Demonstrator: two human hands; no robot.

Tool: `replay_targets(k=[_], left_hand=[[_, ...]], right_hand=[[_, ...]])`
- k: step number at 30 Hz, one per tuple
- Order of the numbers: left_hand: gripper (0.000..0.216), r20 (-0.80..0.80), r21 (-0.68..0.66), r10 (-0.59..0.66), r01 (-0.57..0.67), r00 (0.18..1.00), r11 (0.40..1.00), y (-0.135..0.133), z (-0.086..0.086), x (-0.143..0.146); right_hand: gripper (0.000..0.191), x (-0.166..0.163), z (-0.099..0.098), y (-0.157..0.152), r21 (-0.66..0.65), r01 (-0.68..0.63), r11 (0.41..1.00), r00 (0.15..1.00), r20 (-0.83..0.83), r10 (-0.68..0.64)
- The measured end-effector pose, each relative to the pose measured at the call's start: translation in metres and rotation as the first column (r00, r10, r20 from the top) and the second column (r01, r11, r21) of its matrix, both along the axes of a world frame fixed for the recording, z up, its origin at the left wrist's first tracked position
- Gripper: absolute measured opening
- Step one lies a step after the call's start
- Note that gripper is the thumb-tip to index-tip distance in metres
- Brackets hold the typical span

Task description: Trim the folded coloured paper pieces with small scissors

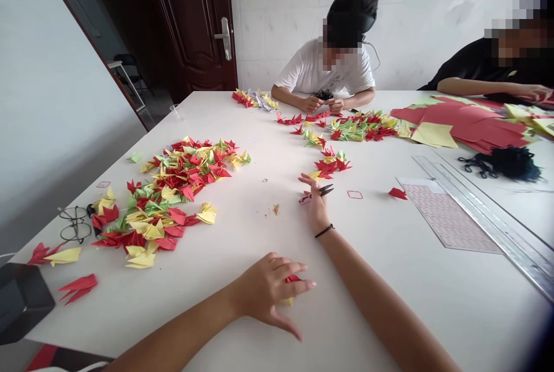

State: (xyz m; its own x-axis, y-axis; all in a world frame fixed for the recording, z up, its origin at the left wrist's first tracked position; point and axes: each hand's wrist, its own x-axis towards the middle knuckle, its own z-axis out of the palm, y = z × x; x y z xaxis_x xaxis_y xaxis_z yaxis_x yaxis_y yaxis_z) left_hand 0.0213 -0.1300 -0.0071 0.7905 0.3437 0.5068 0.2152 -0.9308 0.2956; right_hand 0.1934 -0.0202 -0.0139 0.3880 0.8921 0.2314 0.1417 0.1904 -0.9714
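Folded paper pieces (186,176), creased, dark pointed snips (325,190)

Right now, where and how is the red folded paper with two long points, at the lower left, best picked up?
I'd probably pinch the red folded paper lightly by its broader end, coming from the right. Its two slim points face left and might bend if grabbed, while the broader end lies toward the left hand.

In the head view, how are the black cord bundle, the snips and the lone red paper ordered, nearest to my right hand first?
1. Snips: in your right hand.
2. Lone red paper: right of it.
3. Black cord bundle: farther right.
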Motion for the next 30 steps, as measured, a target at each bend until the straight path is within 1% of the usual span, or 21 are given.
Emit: replay_targets(k=[3, 5, 8, 10, 12, 14, 16, 18, 19, 20, 21, 23, 25, 27, 30], left_hand=[[0.039, -0.111, 0.034, 0.024, -0.020, 0.994, 0.999, 0.001, -0.007, 0.003], [0.034, -0.108, 0.007, 0.065, -0.065, 0.992, 0.998, 0.004, -0.009, 0.004], [0.040, -0.043, -0.070, 0.125, -0.128, 0.991, 0.989, 0.006, -0.006, 0.004], [0.045, 0.012, -0.142, 0.138, -0.135, 0.990, 0.981, 0.008, -0.004, 0.006], [0.047, 0.073, -0.248, 0.145, -0.123, 0.987, 0.961, 0.010, -0.001, 0.008], [0.048, 0.129, -0.394, 0.168, -0.105, 0.977, 0.913, 0.013, 0.002, 0.011], [0.051, 0.173, -0.535, 0.214, -0.091, 0.961, 0.840, 0.017, 0.003, 0.014], [0.054, 0.186, -0.622, 0.258, -0.090, 0.948, 0.778, 0.021, 0.004, 0.016], [0.052, 0.174, -0.637, 0.273, -0.103, 0.946, 0.764, 0.023, 0.004, 0.017], [0.047, 0.148, -0.631, 0.284, -0.131, 0.947, 0.764, 0.024, 0.004, 0.018], [0.041, 0.112, -0.606, 0.293, -0.168, 0.950, 0.777, 0.024, 0.004, 0.019], [0.029, 0.037, -0.513, 0.310, -0.248, 0.950, 0.822, 0.024, 0.002, 0.021], [0.026, -0.016, -0.422, 0.337, -0.312, 0.941, 0.851, 0.023, 0.000, 0.024], [0.027, -0.047, -0.371, 0.373, -0.363, 0.927, 0.855, 0.022, -0.001, 0.027], [0.025, -0.077, -0.345, 0.439, -0.437, 0.895, 0.831, 0.021, 0.000, 0.028]], right_hand=[[0.045, -0.001, 0.000, 0.001, -0.008, -0.027, 1.000, 1.000, 0.010, 0.027], [0.045, -0.001, -0.001, 0.002, -0.006, -0.027, 1.000, 1.000, 0.004, 0.027], [0.045, -0.001, -0.002, 0.003, -0.005, -0.022, 1.000, 0.999, -0.037, 0.021], [0.047, -0.001, -0.001, 0.004, -0.004, -0.030, 1.000, 0.997, -0.069, 0.030], [0.049, -0.002, -0.001, 0.004, -0.001, -0.048, 0.999, 0.994, -0.100, 0.048], [0.050, -0.002, 0.000, 0.003, 0.003, -0.061, 0.998, 0.989, -0.132, 0.061], [0.050, -0.002, 0.001, 0.003, 0.010, -0.065, 0.998, 0.985, -0.160, 0.066], [0.050, -0.003, 0.001, 0.002, 0.019, -0.067, 0.998, 0.982, -0.178, 0.069], [0.050, -0.003, 0.001, 0.002, 0.022, -0.070, 0.997, 0.980, -0.186, 0.073], [0.051, -0.003, 0.001, 0.002, 0.025, -0.074, 0.997, 0.978, -0.194, 0.078], [0.051, -0.003, 0.001, 0.002, 0.026, -0.080, 0.996, 0.976, -0.201, 0.084], [0.051, -0.004, 0.002, 0.002, 0.023, -0.095, 0.995, 0.973, -0.210, 0.098], [0.049, -0.004, 0.002, 0.002, 0.019, -0.106, 0.994, 0.971, -0.212, 0.107], [0.048, -0.004, 0.002, 0.003, 0.013, -0.118, 0.993, 0.970, -0.215, 0.118], [0.048, -0.004, 0.002, 0.003, 0.015, -0.137, 0.990, 0.967, -0.216, 0.137]])
